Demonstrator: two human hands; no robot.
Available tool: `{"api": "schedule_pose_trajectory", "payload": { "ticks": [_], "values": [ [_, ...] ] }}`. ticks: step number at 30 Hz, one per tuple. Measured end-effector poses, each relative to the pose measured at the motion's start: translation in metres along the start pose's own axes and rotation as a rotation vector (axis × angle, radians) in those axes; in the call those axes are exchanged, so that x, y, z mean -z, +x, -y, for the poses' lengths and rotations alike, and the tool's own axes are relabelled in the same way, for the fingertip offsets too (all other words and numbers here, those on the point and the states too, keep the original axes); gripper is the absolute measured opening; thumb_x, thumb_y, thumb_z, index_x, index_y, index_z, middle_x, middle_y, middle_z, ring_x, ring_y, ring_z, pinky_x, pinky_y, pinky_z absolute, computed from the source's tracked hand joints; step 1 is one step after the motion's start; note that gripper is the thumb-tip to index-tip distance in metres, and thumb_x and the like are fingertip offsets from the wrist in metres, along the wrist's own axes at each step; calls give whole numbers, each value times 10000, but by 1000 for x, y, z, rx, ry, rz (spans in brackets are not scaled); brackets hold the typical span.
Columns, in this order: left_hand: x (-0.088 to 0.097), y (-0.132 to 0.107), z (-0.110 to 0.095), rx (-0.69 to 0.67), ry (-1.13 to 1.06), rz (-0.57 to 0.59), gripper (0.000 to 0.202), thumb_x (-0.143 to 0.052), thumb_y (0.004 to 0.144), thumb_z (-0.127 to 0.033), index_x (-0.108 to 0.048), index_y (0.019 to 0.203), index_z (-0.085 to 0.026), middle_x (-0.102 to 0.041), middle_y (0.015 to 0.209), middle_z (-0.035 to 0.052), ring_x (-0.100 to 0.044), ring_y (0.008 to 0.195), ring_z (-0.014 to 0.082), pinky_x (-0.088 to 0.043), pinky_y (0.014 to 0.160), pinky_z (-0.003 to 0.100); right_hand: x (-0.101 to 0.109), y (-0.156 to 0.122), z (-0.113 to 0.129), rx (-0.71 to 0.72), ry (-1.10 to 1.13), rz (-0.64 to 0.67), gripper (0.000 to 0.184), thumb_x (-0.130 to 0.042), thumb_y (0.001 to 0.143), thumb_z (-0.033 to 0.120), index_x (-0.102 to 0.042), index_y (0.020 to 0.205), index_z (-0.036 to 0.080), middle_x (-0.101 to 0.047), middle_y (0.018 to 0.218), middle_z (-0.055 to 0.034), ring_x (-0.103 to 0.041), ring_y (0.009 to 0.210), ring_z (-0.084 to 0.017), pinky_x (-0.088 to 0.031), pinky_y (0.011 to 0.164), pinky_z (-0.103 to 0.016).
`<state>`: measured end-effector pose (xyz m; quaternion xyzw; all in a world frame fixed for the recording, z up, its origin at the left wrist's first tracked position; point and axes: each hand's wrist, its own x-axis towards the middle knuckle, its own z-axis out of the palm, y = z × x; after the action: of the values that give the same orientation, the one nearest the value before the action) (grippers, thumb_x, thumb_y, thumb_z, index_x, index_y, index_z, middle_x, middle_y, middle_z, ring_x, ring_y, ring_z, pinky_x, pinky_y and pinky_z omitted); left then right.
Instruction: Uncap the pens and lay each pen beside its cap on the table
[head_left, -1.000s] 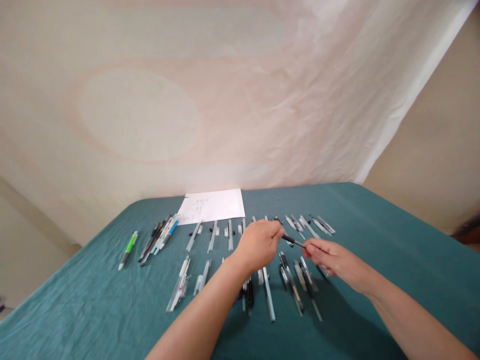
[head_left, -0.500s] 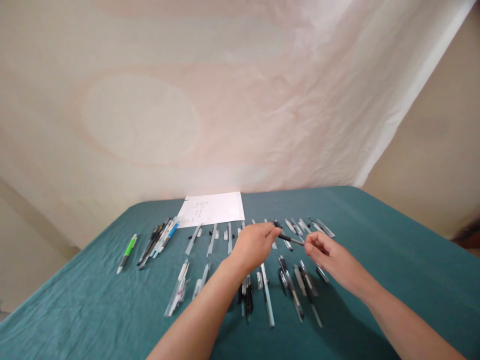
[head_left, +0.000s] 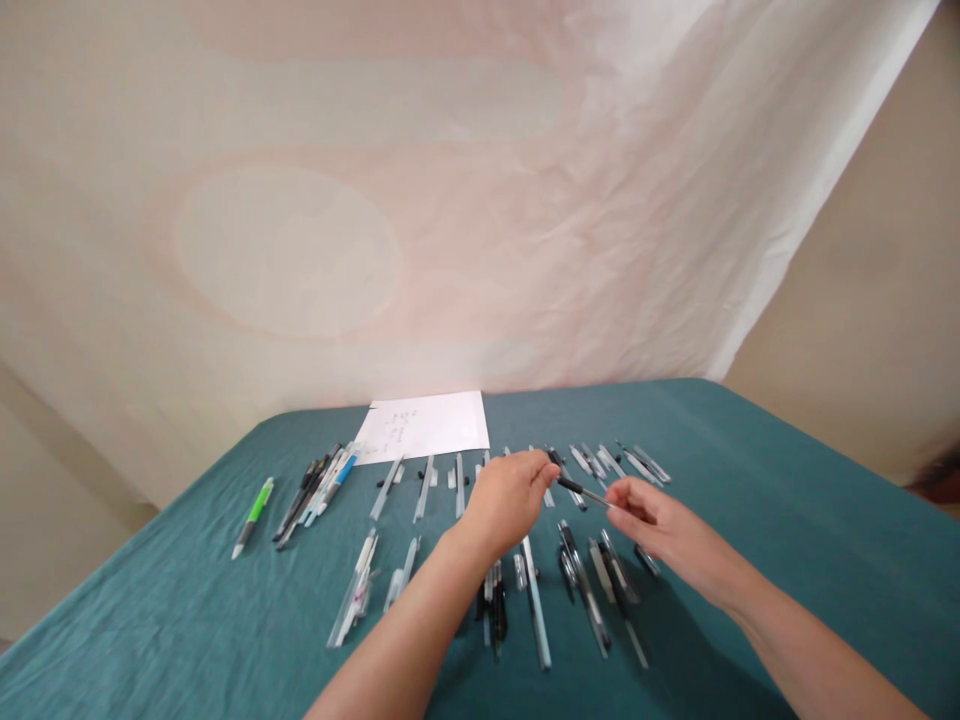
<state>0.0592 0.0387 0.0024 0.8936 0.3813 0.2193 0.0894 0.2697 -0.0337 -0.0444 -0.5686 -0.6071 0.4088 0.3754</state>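
Note:
Both of my hands hold one thin black pen part (head_left: 581,490) above the teal table (head_left: 787,520). My left hand (head_left: 510,495) pinches its left end between thumb and fingers. My right hand (head_left: 656,520) pinches the right end with its fingertips. Directly under my hands lie several pens and clear pen barrels (head_left: 581,580) in rows on the cloth.
A white sheet of paper (head_left: 424,423) lies at the table's far edge. A bundle of pens (head_left: 319,480) and a single green pen (head_left: 253,515) lie to the left. More clear pens (head_left: 360,590) lie at the near left, others (head_left: 637,462) at the far right. A pale cloth backdrop (head_left: 450,200) hangs behind.
My hands and the pen part have stayed almost still over the rows. The view has tilted slightly, so the table sits a little lower in the picture.

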Motion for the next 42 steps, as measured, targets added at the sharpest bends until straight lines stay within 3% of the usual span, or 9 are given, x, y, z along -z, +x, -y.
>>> {"api": "schedule_pose_trajectory", "payload": {
  "ticks": [5,12,17,23,25,28,34,37,42],
  "values": [
    [-2,-1,2,-1,-12,8,272,-288,930,-332,-489,797,-207,-588,773,5,-552,703,143,-349,613,223,0,-1,2,-33,-47,-11,395,-419,839,535,-539,1061,232,-497,735,19,-455,648,-128,-340,565,-213],
    [5,0,1,30,-88,39,259,-274,924,-315,-486,829,-202,-584,811,13,-546,724,147,-367,633,234,3,1,0,11,-131,12,371,-442,825,523,-589,972,215,-566,769,2,-496,688,-156,-372,614,-238],
    [38,1,29,121,-77,-82,274,-262,914,-325,-472,796,-196,-544,744,5,-510,702,147,-358,625,237,16,6,-12,2,-205,-34,337,-423,843,485,-575,974,214,-583,737,-2,-530,661,-162,-405,631,-266],
    [76,-8,57,201,-34,-196,288,-273,910,-366,-463,780,-194,-499,663,-21,-465,639,135,-333,600,233,27,9,-13,53,-255,-322,363,-474,810,500,-634,947,204,-618,971,-58,-545,856,-204,-411,752,-302],
    [69,-8,47,132,-64,-116,293,-275,911,-361,-477,785,-191,-519,685,-15,-477,654,136,-341,610,232,22,6,-4,62,-200,-309,381,-477,810,508,-645,958,199,-626,978,-59,-551,867,-204,-409,757,-293],
    [44,-4,22,25,-103,19,281,-282,913,-331,-495,795,-190,-554,750,4,-503,688,141,-361,628,234,10,0,10,27,-101,-138,382,-509,794,515,-656,946,197,-647,925,-39,-558,842,-195,-407,731,-271],
    [3,-1,-9,-37,-156,135,256,-299,918,-316,-489,805,-189,-579,810,25,-534,715,145,-380,640,230,-9,-5,13,-115,77,114,461,-580,719,565,-649,861,132,-581,675,-1,-473,569,-96,-326,490,-190],
    [-2,-1,-8,-26,-211,104,239,-322,911,-303,-508,811,-193,-599,829,20,-547,750,145,-382,657,224,0,-6,11,-146,60,155,441,-609,702,548,-631,831,126,-532,591,20,-424,487,-71,-314,443,-181],
    [-1,3,-2,73,-282,43,200,-394,872,-281,-569,833,-194,-619,777,8,-562,731,145,-389,627,219,42,-10,-4,-257,-58,182,325,-574,743,477,-570,727,153,-539,474,27,-474,395,-83,-386,419,-188]
  ]
}}
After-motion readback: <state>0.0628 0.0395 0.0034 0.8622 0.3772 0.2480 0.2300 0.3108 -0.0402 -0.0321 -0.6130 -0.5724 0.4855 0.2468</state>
